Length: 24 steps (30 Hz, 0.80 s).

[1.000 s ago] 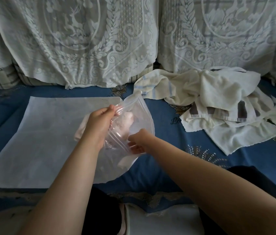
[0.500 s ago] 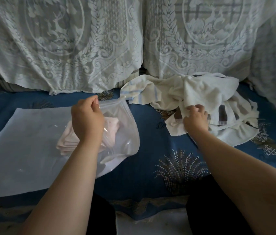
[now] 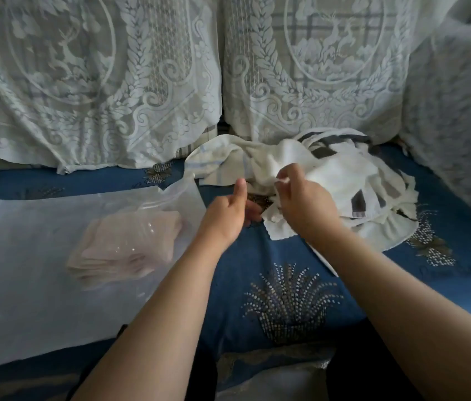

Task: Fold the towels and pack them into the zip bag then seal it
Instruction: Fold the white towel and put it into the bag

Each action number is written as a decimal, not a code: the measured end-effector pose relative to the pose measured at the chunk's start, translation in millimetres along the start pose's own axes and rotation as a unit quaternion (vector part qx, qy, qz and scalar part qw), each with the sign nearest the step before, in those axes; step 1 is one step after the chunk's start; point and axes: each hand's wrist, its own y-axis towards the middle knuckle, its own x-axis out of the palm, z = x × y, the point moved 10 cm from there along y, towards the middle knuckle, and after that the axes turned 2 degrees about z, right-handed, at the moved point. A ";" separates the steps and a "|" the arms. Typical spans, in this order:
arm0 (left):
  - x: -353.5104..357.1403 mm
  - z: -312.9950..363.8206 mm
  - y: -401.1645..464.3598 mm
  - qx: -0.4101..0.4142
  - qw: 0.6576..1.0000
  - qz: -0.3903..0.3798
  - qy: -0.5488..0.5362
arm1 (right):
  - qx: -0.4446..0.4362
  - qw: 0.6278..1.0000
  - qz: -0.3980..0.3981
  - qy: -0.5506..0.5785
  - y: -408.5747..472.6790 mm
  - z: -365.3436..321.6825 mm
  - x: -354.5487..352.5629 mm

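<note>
Right hand point(image 3: 306, 209) pinches white towel point(image 3: 341, 175); left hand point(image 3: 228, 215) seems loosely curled, empty, beside zip bag point(image 3: 147, 227).

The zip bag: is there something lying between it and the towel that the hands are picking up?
Nothing visible. The right hand grips a white towel from the pile; the left hand is beside it. Between them and the zip bag lies only bare blue cover.

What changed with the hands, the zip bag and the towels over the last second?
The left hand let go of the zip bag, which now lies on the white sheet, and moved right toward the towel pile. The right hand left the bag and now grips a white towel at the pile's near edge. The pink towel stays inside the bag.
</note>
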 end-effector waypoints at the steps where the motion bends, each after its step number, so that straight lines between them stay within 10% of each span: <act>1: 27.1 -16.6 -5.7 -0.105 0.988 -0.080 -0.083 | 0.009 0.998 -0.048 0.047 -15.4 -8.0 5.1; 4: 62.5 -45.5 -21.3 -0.296 0.913 -0.118 -0.256 | 0.017 0.963 -0.229 0.144 -64.7 -28.1 30.0; 10: 38.3 -72.4 -19.3 -0.314 0.926 -0.003 -0.209 | 0.057 0.766 -0.585 0.262 -162.6 -42.1 48.7; 14: 35.7 -69.8 -24.1 -0.308 0.929 -0.034 -0.201 | 0.121 0.936 -0.258 0.207 -79.3 31.2 54.2; 16: 30.2 -69.6 -29.2 -0.309 0.930 -0.049 -0.194 | 0.157 0.949 -0.134 0.237 -49.0 58.2 56.3; 24: 24.4 -38.0 -41.1 -0.222 0.916 -0.137 -0.304 | 0.254 0.883 -0.271 0.288 -45.0 52.1 138.0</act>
